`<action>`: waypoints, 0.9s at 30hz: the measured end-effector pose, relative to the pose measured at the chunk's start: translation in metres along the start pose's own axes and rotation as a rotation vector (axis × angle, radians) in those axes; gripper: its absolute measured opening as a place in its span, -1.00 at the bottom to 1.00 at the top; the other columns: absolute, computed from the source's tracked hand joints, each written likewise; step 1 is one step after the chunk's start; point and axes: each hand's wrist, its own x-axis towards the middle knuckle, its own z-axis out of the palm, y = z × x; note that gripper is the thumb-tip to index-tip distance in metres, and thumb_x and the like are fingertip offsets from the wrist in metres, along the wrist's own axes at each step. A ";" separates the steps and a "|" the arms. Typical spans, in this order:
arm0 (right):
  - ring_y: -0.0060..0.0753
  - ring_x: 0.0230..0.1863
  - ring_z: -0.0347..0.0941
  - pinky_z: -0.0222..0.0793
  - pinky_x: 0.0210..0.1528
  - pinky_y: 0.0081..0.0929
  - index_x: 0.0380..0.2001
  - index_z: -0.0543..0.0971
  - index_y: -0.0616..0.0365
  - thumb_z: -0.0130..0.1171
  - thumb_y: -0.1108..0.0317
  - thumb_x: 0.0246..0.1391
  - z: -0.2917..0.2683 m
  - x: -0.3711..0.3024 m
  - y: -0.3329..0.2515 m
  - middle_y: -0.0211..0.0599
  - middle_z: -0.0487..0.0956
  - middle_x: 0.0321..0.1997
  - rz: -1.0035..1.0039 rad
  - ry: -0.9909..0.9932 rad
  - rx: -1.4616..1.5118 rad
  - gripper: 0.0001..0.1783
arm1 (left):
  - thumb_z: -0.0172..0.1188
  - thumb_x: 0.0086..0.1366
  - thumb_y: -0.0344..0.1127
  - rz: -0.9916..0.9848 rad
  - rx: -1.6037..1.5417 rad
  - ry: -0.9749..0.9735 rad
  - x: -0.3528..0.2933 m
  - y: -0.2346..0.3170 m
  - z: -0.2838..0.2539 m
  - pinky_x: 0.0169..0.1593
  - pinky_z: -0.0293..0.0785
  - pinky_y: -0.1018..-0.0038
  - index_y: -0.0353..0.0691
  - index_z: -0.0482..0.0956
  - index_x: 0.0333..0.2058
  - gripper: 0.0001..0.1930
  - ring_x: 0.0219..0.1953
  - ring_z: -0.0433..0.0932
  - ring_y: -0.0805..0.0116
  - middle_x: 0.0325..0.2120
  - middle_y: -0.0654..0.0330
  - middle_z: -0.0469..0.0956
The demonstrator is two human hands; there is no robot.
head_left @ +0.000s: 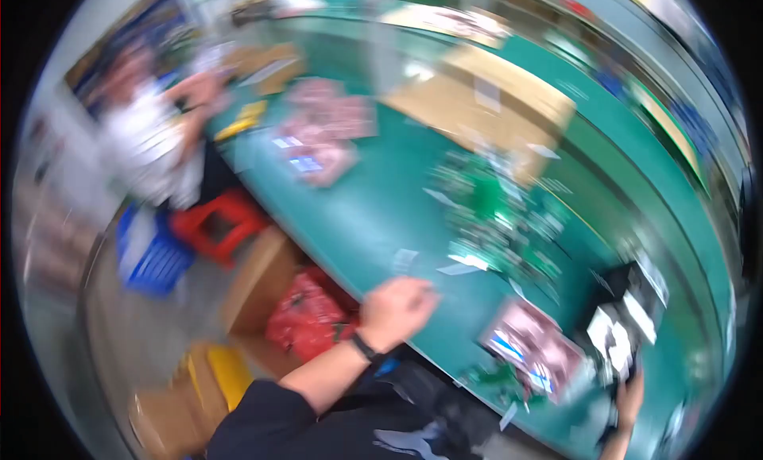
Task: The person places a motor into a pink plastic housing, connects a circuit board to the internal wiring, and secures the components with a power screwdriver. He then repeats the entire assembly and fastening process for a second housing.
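Observation:
The whole picture is smeared by motion. My left hand (397,311), with a dark band at its wrist, is over the near edge of the green table (373,222). Its fingers are curled in, and whatever they may hold is hidden. At the lower right, my right hand (630,398) is beside a shiny black and white item (616,337), perhaps bags; its fingers are too blurred to read. Between my hands lies a pink package (534,345) with pale labels. Small green circuit boards (493,380) lie by its near side.
A pile of green boards (489,198) lies mid-table before a large cardboard box (485,86). Pink packages (326,126) lie farther left. Another person (151,134) sits at the far left by a red stool (218,222) and blue basket (151,249). A carton holds red bags (306,317).

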 end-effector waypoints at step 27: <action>0.12 0.09 0.53 0.47 0.17 -0.14 0.05 0.54 0.24 0.20 0.47 0.16 -0.042 0.055 -0.147 0.01 0.58 0.05 -0.089 0.388 0.351 -0.63 | 0.33 0.32 -0.38 0.000 0.051 -0.145 0.000 -0.005 0.006 -0.41 0.28 0.38 -0.32 0.65 -0.19 -0.84 -0.52 0.32 0.36 -0.51 0.24 0.38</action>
